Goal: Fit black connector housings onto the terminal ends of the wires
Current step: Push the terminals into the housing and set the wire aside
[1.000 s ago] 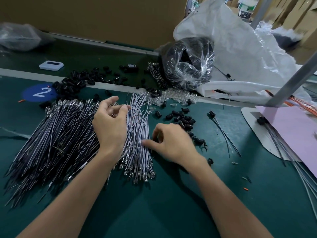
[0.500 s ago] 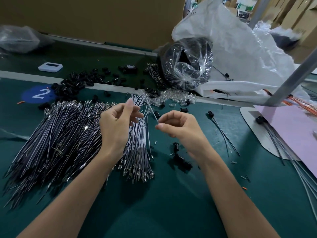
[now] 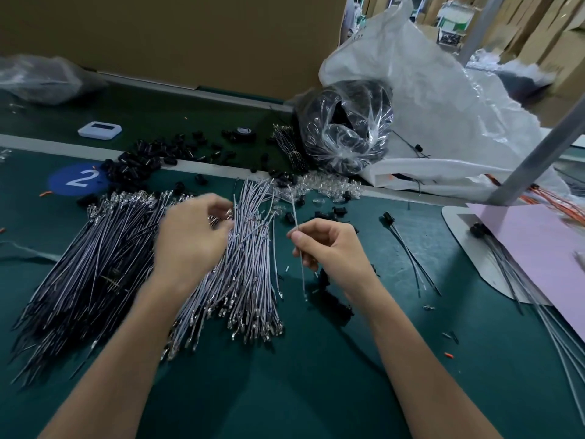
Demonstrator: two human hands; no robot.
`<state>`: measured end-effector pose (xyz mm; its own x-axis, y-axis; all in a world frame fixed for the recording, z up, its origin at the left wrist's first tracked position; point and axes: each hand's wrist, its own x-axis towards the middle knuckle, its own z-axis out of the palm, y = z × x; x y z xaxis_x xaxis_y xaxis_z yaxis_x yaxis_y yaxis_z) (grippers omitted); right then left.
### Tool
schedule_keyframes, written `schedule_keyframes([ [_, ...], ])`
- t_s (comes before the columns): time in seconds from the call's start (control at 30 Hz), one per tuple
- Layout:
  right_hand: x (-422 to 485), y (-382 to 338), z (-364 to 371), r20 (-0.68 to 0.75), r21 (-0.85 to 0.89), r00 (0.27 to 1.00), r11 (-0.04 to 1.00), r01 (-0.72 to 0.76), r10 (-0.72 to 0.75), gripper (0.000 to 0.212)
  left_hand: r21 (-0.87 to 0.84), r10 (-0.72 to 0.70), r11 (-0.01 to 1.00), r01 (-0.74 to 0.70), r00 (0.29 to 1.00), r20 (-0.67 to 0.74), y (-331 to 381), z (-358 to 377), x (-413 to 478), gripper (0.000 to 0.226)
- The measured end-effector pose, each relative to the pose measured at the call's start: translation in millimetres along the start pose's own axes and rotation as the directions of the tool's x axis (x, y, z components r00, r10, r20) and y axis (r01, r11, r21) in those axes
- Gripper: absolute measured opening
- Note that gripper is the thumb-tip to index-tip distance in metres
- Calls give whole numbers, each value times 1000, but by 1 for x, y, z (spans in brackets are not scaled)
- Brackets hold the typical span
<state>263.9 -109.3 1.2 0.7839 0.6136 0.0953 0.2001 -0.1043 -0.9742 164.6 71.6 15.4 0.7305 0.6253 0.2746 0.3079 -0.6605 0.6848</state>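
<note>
Two heaps of wires with metal terminal ends lie on the green mat: a dark heap at left and a pale grey bundle in the middle. My left hand, blurred, reaches into the terminal ends between the two heaps, fingers curled on some wire ends. My right hand pinches a single grey wire between thumb and forefinger, held upright above the mat. Loose black connector housings lie under my right hand; more black housings are scattered at the back left.
A clear bag of black parts and a big white plastic bag stand at the back right. Finished wires with housings lie right of my hand. A pink sheet and a grey post sit at right.
My right hand pulled one grey wire out of the bundle and lifted it. My left hand moved left and down into the terminal ends of the heaps.
</note>
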Motion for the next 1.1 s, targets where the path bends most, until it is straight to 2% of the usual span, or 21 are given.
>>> schedule_keyframes([
  [0.03,2,3,0,-26,-37,1000,999,-4,3,7,267,-42,962,55,998,-56,-10,-8,4,35],
  [0.07,3,5,0,-45,-59,999,998,-10,7,7,469,-81,877,106,994,-73,-18,-16,8,39],
  [0.1,4,7,0,-57,-69,998,997,-14,11,7,557,-126,819,136,990,-56,-25,-22,11,40],
  [0.17,5,9,0,-71,-88,997,996,-15,9,7,512,-196,843,162,980,13,-32,-29,17,31],
  [0.23,6,11,-1,-84,-100,996,995,-13,5,8,453,-180,881,136,982,55,-31,-30,19,13],
  [0.33,6,11,-1,-100,-109,995,994,-2,-9,8,395,-151,911,114,987,62,-28,-28,16,5],
  [0.43,5,10,0,-97,-115,995,993,12,-23,8,335,-157,934,127,986,63,-29,-26,14,13],
  [0.53,4,9,0,-94,-136,995,990,26,-39,8,351,-146,930,110,986,78,-26,-25,15,5],
  [0.83,3,7,0,-122,-156,992,987,26,-45,8,389,-218,909,148,966,141,-21,-27,18,17],
  [0.93,3,6,0,-138,-158,989,987,28,-50,8,371,-179,923,104,968,174,-18,-28,18,17],
  [1.0,3,5,-1,-156,-152,986,988,30,-54,8,359,-126,931,67,981,145,-16,-28,16,17],
  [1.1,3,4,-2,-170,-154,984,988,30,-57,8,298,63,951,-76,997,50,-5,-31,10,13],
])
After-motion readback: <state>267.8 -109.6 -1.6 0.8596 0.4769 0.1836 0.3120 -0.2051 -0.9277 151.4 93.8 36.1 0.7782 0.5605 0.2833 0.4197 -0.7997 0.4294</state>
